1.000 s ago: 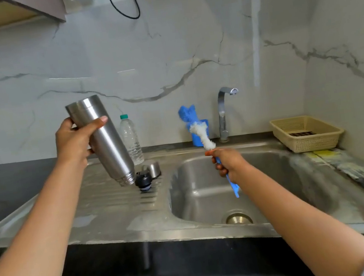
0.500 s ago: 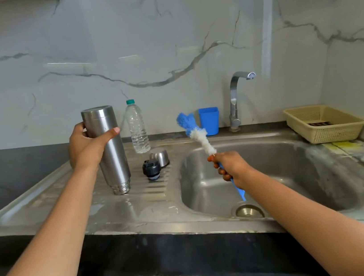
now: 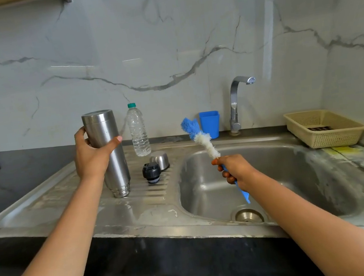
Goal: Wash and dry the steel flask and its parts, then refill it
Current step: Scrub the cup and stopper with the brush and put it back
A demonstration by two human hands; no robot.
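Observation:
The steel flask (image 3: 113, 168) stands upside down on the ribbed drainboard (image 3: 68, 200), mouth down. My left hand (image 3: 92, 156) grips its body, thumb across the front. Right of it lie the black stopper (image 3: 151, 172) and, behind that, the steel cap (image 3: 160, 160). My right hand (image 3: 235, 170) holds a blue-handled bottle brush (image 3: 201, 137) over the sink basin (image 3: 299, 179), its white and blue head pointing up and left. A clear plastic water bottle (image 3: 138, 132) with a green cap stands at the back of the drainboard.
A tap (image 3: 236, 102) rises behind the basin, beside a blue cup (image 3: 210, 123). A beige plastic basket (image 3: 324, 128) sits on the counter at the right. The drain (image 3: 248, 216) lies at the basin's near side. Black counter edge runs along the front.
My left hand has lowered the tilted, inverted flask onto the drainboard and stood it upright on its mouth. My right hand keeps the brush over the basin.

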